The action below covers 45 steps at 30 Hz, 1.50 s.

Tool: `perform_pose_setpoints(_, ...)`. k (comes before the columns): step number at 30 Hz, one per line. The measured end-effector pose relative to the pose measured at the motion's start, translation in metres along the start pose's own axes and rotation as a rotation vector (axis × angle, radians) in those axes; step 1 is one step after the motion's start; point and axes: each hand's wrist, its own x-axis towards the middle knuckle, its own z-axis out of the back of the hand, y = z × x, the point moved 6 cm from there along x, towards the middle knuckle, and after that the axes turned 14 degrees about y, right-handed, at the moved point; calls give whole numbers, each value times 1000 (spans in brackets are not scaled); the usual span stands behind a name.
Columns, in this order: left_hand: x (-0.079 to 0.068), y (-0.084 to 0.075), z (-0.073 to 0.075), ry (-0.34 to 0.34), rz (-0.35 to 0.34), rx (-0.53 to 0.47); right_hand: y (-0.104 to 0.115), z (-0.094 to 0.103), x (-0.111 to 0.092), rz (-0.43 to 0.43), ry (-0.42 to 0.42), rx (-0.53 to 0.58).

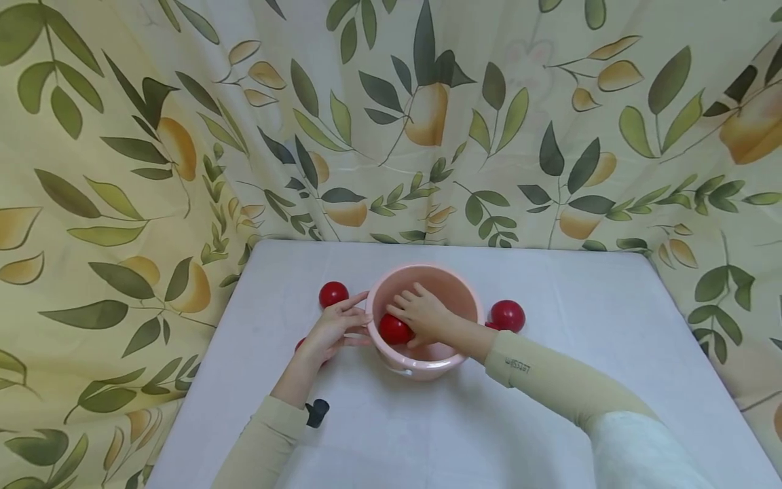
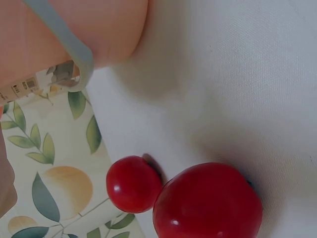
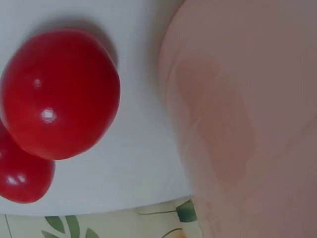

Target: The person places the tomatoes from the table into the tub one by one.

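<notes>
A pink bucket [image 1: 427, 370] with a pale handle [image 2: 85, 67] stands on the table. My right hand [image 1: 424, 318] reaches down inside it, fingers spread and the thumb apart. Between that thumb and the forefinger side sits a red tomato [image 1: 394, 330], near the bucket's left wall. My left hand [image 1: 332, 331] touches the outside of the bucket at the left rim, its fingers extended. Just beyond the left fingers lies a tomato [image 1: 333, 295]. Another tomato [image 2: 208, 203] is mostly hidden under the left wrist in the head view.
To the right of the bucket rests a tomato [image 1: 508, 316], with a second tomato [image 3: 22, 171] close against it, partly hidden by my right forearm. The table [image 1: 550, 278] has a white cover. Behind it hangs a leaf-and-fruit patterned curtain [image 1: 379, 183].
</notes>
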Motion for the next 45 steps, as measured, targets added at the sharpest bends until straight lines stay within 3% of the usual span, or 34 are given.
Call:
perform_pose_setpoints(5,-1,-1,0,-8,4,4,5,-6,7,1,48,-82)
perform_pose_setpoints(11,-1,-1,0,-29,16,1,8,-9,8,5,82,-102)
perform_pose_setpoints(18,-1,0,0,-29,12,-1,12,-16,9,17,189,-136)
perform_pose_setpoints(24,-2,0,0,-21,11,0,14,-17,10,37,188,-170)
perform_pose_setpoints(29,-3,-1,0,-18,5,11,4,-4,3,63,69,17)
perform_pose_setpoints(32,-2,-1,0,-23,9,19,-8,12,-9,77,-78,208)
perform_pose_setpoints(35,-2,-1,0,-28,11,13,-27,27,-29,33,-269,352)
perform_pose_setpoints(39,-2,-1,0,-29,8,6,-54,30,-62,-142,-453,441)
perform_pose_setpoints(45,-2,-1,-1,-35,7,12,-83,-2,-106,-428,-539,560)
